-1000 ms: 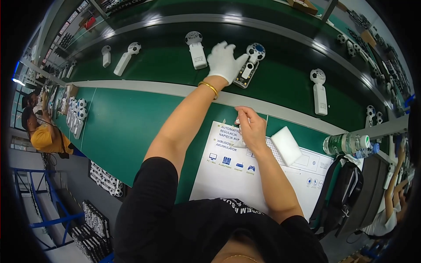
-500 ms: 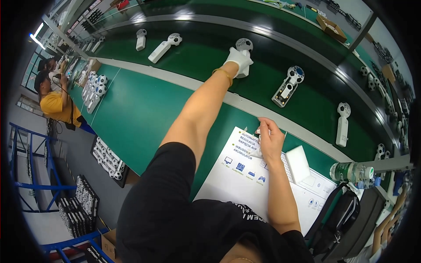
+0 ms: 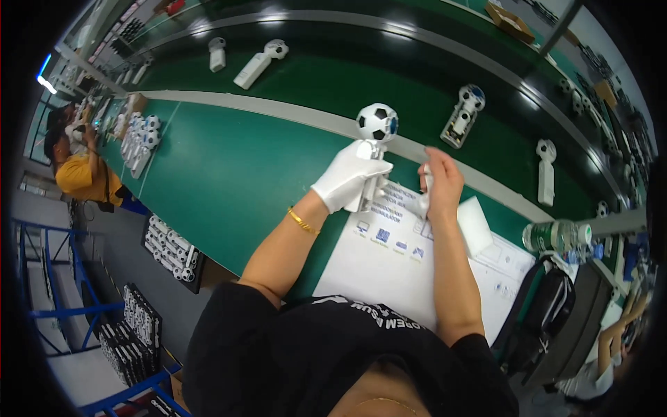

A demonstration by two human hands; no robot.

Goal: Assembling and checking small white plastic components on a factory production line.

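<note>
1. The left hand (image 3: 349, 182), in a white glove, reaches forward from a bent elbow, a gold bracelet (image 3: 301, 222) on the wrist. Its fingers are wrapped tight around the white handle of a toy device (image 3: 373, 149) and hold it upright above the worktop (image 3: 229, 167).
2. The device's ball-shaped head, patterned black and white like a football, stands clear above the gloved fist, while the lower end of the handle is hidden behind the fingers.
3. The right hand (image 3: 438, 184) is bare and raised just beside the device, on its right. Its fingers curl around a small white part (image 3: 424, 201); how firmly they pinch it cannot be told.
4. Both hands hover over a white printed sheet (image 3: 396, 267) lying on the green worktop, with a white block (image 3: 474, 224) resting near the right wrist.
5. More white devices lie farther back on the darker belt (image 3: 361, 76), well apart from the hands; one with a blue-marked head (image 3: 464, 115) is the nearest.
</note>
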